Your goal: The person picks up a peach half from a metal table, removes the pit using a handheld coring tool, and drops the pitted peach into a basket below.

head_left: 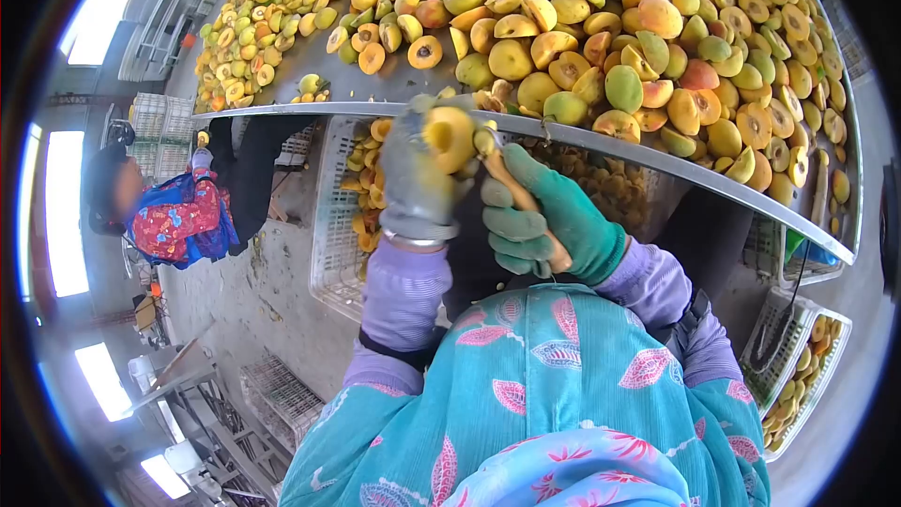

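Note:
In a grey glove blurred by motion, my left hand (413, 164) holds a halved yellow fruit (449, 139), its hollowed face turned toward the tool. My right hand (544, 216), in a green glove, is wrapped round the wooden handle of a pitting tool (511, 180). The metal tip of the tool is beside the fruit's right edge; whether they touch cannot be made out. Both hands are just in front of the metal table's edge (328, 108). Beyond them lie many halved and whole yellow, green and reddish fruits (563, 66).
A white crate (324, 253) with fruit halves stands under the table at left, with another crate (751, 347) of fruit at lower right. A co-worker (183, 211) in a red patterned garment is at the far left. Empty-looking crates (277, 394) rest on the floor.

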### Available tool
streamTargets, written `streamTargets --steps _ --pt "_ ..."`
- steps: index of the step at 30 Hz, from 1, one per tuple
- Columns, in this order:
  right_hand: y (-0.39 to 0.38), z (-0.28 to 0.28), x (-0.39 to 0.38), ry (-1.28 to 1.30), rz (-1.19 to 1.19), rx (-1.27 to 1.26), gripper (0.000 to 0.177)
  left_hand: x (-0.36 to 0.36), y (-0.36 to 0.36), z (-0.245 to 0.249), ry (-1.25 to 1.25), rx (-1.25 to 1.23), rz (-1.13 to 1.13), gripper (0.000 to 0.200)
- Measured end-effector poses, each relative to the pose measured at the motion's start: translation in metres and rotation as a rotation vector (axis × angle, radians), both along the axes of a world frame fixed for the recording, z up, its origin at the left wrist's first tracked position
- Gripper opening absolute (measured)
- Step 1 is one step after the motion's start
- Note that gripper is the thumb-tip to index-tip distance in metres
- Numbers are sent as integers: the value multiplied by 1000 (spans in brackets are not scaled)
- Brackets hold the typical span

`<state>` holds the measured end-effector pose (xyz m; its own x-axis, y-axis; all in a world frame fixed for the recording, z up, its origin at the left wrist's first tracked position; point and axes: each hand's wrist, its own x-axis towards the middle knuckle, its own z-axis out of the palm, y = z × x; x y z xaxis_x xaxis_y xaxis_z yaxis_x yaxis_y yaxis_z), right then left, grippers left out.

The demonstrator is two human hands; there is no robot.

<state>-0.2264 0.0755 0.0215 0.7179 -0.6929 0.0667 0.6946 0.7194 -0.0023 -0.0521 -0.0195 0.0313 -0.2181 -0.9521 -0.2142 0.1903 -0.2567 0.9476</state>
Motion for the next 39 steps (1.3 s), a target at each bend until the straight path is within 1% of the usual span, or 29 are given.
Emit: streamTargets --steps 1,2,3,4,5,6,8,9,10,11,13,14,15,17,18,19,20,21,23,26,28,30,33,35,37,38,39 --pt "5 -6 -10 -57 10 17 43 22 -8 17 128 211 -31 36" --pt "13 -17 -24 90 -60 46 42 49 -23 6 -144 60 31 38" --pt "18 -38 -34 172 -108 140 44 70 -42 -6 -409 -104 92 39" --pt "21 -57 -40 294 -130 240 45 73 -57 3 -953 -278 53 42" --pt "26 -59 -39 411 -143 359 45 70 -68 12 -1501 -435 6 44" --pt "30 -59 -37 515 -139 324 46 51 -85 15 -1480 -403 118 46" --pt "31 -29 -28 734 -129 252 46 17 -129 1 -1385 -664 193 53" --pt "30 -22 -27 845 -163 198 46 -2 -149 -14 -1443 -661 174 61" --pt "27 -16 -27 954 -200 140 45 -13 -175 -33 -1601 -508 -42 65" --pt "24 -11 -29 1062 -240 82 45 -15 -187 -52 -1547 -504 -185 60" --pt "21 -7 -31 1165 -380 45 44 -10 -199 -57 -1434 -589 -266 59" --pt "16 -8 -29 1200 -464 49 43 -22 -172 -25 -1316 -438 -265 49" --pt "12 -11 -25 1229 -545 57 42 -25 -152 -19 -994 -408 -263 44" --pt "-7 -28 -17 1473 -792 -204 40 -25 -112 -19 -361 -303 -235 34" --pt "-15 -33 -14 1592 -902 -352 40 -28 -87 -12 -334 -391 -301 29" --pt "-19 -31 -11 1687 -914 -435 40 -34 -66 -4 -301 -486 -367 25" --pt "-24 -24 -10 1783 -932 -520 40 -41 -54 -2 -466 -781 -410 24" --pt "-28 -21 -10 1881 -953 -605 39 -48 -42 1 -618 -1084 -389 22" --pt "-27 -22 -13 1851 -915 -562 41 -62 -23 -14 -533 -954 -302 21" --pt "-16 -21 -18 1779 -878 -497 40 -73 -16 -10 -631 -1004 -296 21" --pt "-10 -22 -19 1743 -847 -436 39 -85 -6 -3 -405 -743 -289 23" --pt "-5 -23 -19 1762 -844 -397 39 -91 -3 -1 -259 -593 -302 27" --pt "-1 -24 -13 1756 -886 -382 39 -89 -3 -4 -173 -487 -333 36" --pt "0 -29 -8 1738 -911 -395 40 -87 -5 -11 -132 -353 -325 38" --pt "-1 -35 -5 1719 -914 -423 41 -88 -2 -18 -236 -543 -279 37" --pt "1 -31 -1 1662 -922 -365 42 -91 0 -19 -282 -642 -252 36" --pt "3 -27 4 1606 -927 -311 42 -93 3 -19 -225 -546 -222 35"
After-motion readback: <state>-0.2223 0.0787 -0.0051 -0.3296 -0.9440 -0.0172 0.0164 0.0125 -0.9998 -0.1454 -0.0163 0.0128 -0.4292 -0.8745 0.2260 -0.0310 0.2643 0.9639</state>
